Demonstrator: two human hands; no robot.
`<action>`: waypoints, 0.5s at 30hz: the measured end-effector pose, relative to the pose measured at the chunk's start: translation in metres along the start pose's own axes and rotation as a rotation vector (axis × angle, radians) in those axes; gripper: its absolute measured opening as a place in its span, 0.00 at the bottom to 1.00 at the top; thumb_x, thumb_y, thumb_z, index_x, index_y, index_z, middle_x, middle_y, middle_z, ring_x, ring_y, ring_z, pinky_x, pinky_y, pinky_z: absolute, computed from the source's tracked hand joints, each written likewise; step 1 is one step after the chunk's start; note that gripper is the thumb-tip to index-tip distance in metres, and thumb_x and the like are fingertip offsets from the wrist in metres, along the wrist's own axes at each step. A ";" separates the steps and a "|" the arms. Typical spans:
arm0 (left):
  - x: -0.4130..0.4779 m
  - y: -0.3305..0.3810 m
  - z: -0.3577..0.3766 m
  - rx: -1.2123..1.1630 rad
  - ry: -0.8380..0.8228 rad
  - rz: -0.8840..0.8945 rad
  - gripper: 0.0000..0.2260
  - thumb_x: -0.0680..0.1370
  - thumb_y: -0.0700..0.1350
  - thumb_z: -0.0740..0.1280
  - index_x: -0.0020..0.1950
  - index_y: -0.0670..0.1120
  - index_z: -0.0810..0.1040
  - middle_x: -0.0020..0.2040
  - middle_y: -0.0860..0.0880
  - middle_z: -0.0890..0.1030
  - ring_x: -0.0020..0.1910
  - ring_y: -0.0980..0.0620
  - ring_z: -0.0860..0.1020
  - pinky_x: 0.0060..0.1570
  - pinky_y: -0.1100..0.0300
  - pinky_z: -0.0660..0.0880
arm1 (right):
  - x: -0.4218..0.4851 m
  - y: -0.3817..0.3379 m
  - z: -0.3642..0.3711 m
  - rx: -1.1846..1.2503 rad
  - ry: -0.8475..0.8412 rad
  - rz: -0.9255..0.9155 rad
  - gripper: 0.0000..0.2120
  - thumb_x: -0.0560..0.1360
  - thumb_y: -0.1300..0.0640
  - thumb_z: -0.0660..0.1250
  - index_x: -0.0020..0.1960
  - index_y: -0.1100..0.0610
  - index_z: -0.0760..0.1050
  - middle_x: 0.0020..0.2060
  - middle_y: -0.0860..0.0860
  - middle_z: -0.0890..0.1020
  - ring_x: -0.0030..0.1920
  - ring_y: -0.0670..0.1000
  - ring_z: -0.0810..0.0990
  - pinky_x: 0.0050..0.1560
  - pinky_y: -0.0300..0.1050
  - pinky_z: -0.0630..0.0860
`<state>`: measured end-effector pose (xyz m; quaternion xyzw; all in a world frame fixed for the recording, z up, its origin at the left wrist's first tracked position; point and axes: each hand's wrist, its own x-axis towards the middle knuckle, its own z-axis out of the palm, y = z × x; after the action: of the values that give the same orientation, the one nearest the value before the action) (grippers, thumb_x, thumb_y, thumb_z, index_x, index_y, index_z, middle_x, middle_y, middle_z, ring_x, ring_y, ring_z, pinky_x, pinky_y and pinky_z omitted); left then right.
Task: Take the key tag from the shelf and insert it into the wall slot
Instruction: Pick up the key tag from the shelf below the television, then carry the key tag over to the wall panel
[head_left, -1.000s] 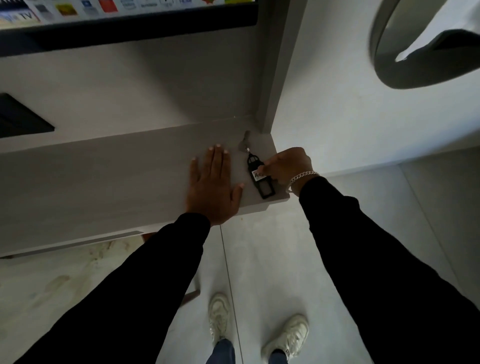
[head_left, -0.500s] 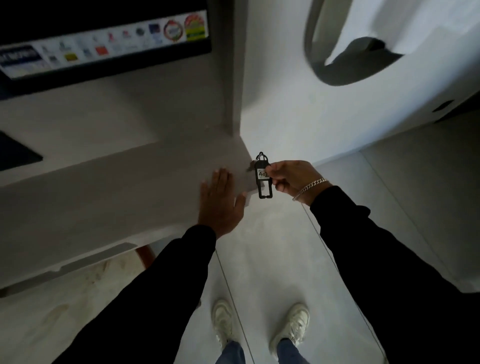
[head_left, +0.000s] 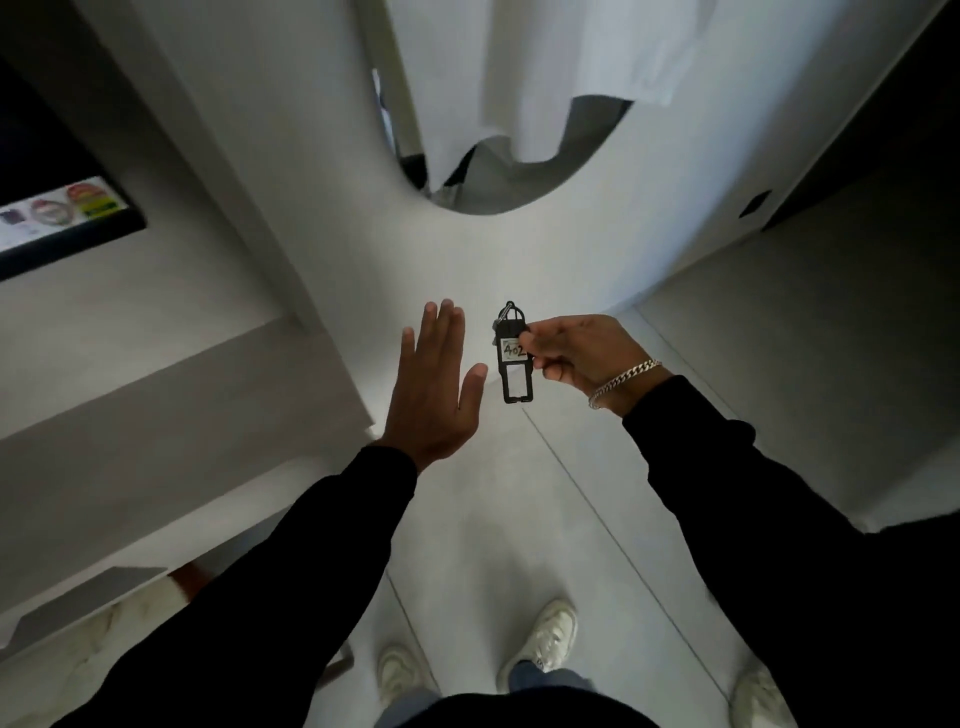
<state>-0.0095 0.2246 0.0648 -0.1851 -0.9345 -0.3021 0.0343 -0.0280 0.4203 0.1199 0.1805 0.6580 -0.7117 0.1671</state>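
The right hand (head_left: 582, 353) has the key tag (head_left: 515, 358) pinched between thumb and fingertips, closed on its upper half beside a white label that reads 402. The tag is a black, long, narrow piece, held upright in the air; its lower half hangs free below the pinch and has a pale window in it. Above the pinch a small ring or clip sticks up from the tag's top end. A silver chain bracelet (head_left: 623, 382) sits on the wrist just behind the gripping hand, where the black sleeve (head_left: 753, 499) begins.

Just to the left of the pinch, close to the tag but not touching it, the left hand (head_left: 436, 395) is spread flat and holds nothing, fingers straight and pointing up, thumb angled toward the tag. Further left and a little below the grip lies the pale shelf (head_left: 182, 395), its corner near the left wrist; the tag is clear of it. Up and to the left of that, a dark screen (head_left: 62, 223) with coloured stickers is mounted on the wall.

Well above the grip a rounded opening (head_left: 493, 192) cuts into the white wall, with white cloth (head_left: 545, 78) hanging over it. Straight below, pale shoes (head_left: 550, 634) stand on the tiled floor (head_left: 493, 519)
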 end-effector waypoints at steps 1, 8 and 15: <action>0.009 0.011 0.006 -0.001 0.002 0.016 0.32 0.80 0.55 0.46 0.80 0.39 0.51 0.83 0.42 0.52 0.83 0.44 0.46 0.82 0.42 0.44 | -0.002 -0.005 -0.015 0.011 0.000 -0.009 0.06 0.69 0.64 0.74 0.45 0.63 0.82 0.33 0.54 0.81 0.28 0.45 0.77 0.31 0.36 0.76; 0.085 0.068 0.034 0.025 0.021 0.219 0.30 0.81 0.52 0.49 0.80 0.38 0.55 0.82 0.40 0.55 0.82 0.43 0.49 0.81 0.43 0.46 | 0.003 -0.030 -0.102 0.082 0.078 -0.077 0.02 0.69 0.63 0.74 0.41 0.60 0.83 0.28 0.51 0.82 0.27 0.45 0.77 0.31 0.35 0.77; 0.177 0.098 0.079 -0.045 -0.033 0.394 0.29 0.82 0.50 0.50 0.79 0.37 0.56 0.82 0.39 0.56 0.82 0.42 0.50 0.81 0.42 0.48 | 0.026 -0.051 -0.166 0.148 0.235 -0.078 0.03 0.69 0.65 0.74 0.42 0.61 0.83 0.31 0.54 0.82 0.27 0.46 0.77 0.30 0.35 0.78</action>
<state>-0.1341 0.4008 0.0852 -0.3702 -0.8736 -0.3072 0.0733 -0.0693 0.5899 0.1405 0.2487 0.6253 -0.7382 0.0474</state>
